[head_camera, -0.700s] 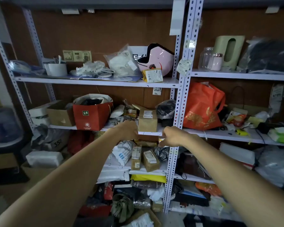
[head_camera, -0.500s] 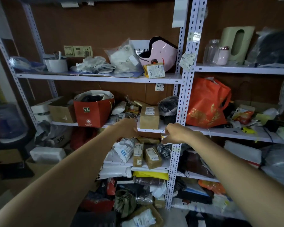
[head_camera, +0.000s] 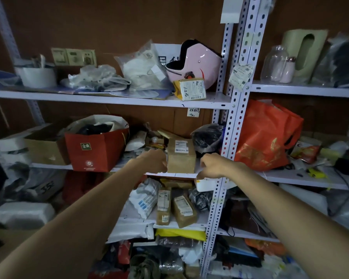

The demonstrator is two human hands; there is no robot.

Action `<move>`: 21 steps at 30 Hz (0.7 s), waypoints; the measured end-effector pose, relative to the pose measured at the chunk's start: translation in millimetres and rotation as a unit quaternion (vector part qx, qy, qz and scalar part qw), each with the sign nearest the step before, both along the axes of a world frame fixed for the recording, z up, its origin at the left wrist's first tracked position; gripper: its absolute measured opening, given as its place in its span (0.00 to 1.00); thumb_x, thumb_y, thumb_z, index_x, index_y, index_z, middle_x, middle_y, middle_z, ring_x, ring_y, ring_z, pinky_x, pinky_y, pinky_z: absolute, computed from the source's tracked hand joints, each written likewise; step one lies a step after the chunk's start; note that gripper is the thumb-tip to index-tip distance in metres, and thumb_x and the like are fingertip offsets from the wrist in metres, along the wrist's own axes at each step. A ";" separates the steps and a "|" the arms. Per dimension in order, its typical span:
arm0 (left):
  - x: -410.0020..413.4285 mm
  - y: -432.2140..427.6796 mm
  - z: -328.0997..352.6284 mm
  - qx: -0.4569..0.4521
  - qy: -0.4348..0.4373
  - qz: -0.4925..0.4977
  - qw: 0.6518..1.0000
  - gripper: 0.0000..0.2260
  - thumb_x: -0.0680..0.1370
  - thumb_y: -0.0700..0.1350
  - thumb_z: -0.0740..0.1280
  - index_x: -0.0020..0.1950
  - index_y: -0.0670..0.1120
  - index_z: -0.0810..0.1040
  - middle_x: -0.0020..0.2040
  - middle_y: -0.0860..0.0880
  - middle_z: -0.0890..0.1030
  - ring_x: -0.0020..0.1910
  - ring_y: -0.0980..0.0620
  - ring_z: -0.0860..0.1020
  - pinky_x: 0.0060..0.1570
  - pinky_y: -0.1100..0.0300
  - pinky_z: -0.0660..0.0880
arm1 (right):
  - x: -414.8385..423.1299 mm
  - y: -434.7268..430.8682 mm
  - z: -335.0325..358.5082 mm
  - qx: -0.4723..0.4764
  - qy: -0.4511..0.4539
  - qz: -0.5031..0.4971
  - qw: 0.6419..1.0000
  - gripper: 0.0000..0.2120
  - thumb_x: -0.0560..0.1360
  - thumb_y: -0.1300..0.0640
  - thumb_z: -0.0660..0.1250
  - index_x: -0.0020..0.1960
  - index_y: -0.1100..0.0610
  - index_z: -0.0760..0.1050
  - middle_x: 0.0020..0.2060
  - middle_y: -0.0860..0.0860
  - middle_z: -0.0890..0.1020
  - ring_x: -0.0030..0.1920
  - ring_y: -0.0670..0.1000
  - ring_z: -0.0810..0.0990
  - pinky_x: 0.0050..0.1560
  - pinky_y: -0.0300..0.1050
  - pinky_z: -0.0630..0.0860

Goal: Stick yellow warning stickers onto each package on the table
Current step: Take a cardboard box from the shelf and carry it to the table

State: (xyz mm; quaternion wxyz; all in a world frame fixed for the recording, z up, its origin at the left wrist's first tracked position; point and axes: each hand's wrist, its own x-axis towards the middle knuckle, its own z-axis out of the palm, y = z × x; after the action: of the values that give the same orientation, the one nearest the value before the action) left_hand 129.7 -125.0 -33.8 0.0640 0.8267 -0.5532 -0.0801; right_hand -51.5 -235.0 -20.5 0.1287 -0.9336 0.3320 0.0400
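Left hand (head_camera: pixel 154 160) is seen from the back in the head view, with the fingers curled and the knuckles against the lower left edge of a cardboard box (head_camera: pixel 181 158); whether anything is gripped cannot be told. Right hand (head_camera: pixel 211 165) is held just right of the box, its fingers bent downward and pinched on the top edge of a white sheet (head_camera: pixel 205 184), whose left corner shows yellow, possibly a sticker. The box, marked with a white label, is stood at the front of the middle shelf (head_camera: pixel 185 175), between a red paper bag (head_camera: pixel 95 152) and an orange bag (head_camera: pixel 264 137). Two smaller labelled boxes (head_camera: pixel 181 208) are laid on the shelf below.
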 end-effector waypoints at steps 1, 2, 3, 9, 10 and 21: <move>8.9 -8.4 -1.0 0.007 0.002 -0.004 1.000 0.09 0.76 0.44 0.67 0.53 0.43 0.82 0.52 0.45 0.83 0.51 0.48 0.81 0.54 0.54 0.77 | 8.6 -8.0 -0.2 -0.001 0.011 -0.007 1.000 0.21 0.72 0.51 0.71 0.33 0.51 0.59 0.31 0.50 0.66 0.31 0.49 0.67 0.31 0.43 0.62; 17.7 -16.6 -2.7 0.014 0.000 -0.011 1.000 0.10 0.76 0.44 0.67 0.55 0.42 0.81 0.52 0.44 0.83 0.52 0.46 0.81 0.54 0.54 0.76 | 16.8 -15.9 -1.7 0.000 0.015 -0.011 1.000 0.22 0.72 0.51 0.71 0.32 0.51 0.58 0.30 0.50 0.64 0.30 0.49 0.66 0.30 0.43 0.61; 27.1 -24.8 -4.3 0.015 -0.007 -0.013 1.000 0.12 0.77 0.44 0.66 0.56 0.41 0.81 0.54 0.43 0.82 0.53 0.45 0.80 0.54 0.53 0.76 | 24.6 -23.1 -2.9 0.002 0.015 -0.016 1.000 0.23 0.73 0.52 0.71 0.32 0.52 0.57 0.29 0.49 0.63 0.29 0.49 0.64 0.29 0.43 0.60; 86.1 -66.1 -26.3 0.020 -0.011 -0.023 0.999 0.09 0.75 0.46 0.69 0.54 0.48 0.83 0.56 0.47 0.82 0.55 0.47 0.80 0.53 0.56 0.76 | 72.8 -66.4 -20.6 0.028 0.016 -0.043 0.999 0.20 0.71 0.52 0.71 0.32 0.50 0.59 0.30 0.50 0.66 0.30 0.49 0.67 0.29 0.42 0.62; 95.7 -72.0 -31.0 0.027 -0.006 -0.024 0.999 0.09 0.75 0.45 0.69 0.54 0.48 0.83 0.56 0.47 0.82 0.53 0.48 0.80 0.51 0.57 0.76 | 79.8 -73.3 -25.5 0.033 0.017 -0.043 0.998 0.17 0.70 0.51 0.70 0.33 0.50 0.62 0.32 0.50 0.69 0.33 0.51 0.71 0.30 0.42 0.64; 136.5 -144.3 -50.5 0.004 0.014 0.027 1.000 0.08 0.75 0.43 0.68 0.53 0.45 0.83 0.54 0.46 0.82 0.53 0.48 0.80 0.48 0.60 0.74 | 121.8 -168.0 -43.4 0.026 0.004 -0.010 1.000 0.11 0.72 0.51 0.69 0.38 0.58 0.73 0.35 0.52 0.75 0.35 0.52 0.73 0.35 0.46 0.65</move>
State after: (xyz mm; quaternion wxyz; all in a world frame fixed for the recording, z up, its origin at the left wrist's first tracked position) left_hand 266.2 -269.2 -84.2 0.0704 0.8405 -0.5292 -0.0918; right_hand 70.3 -403.0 -63.9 0.1515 -0.9265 0.3406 0.0514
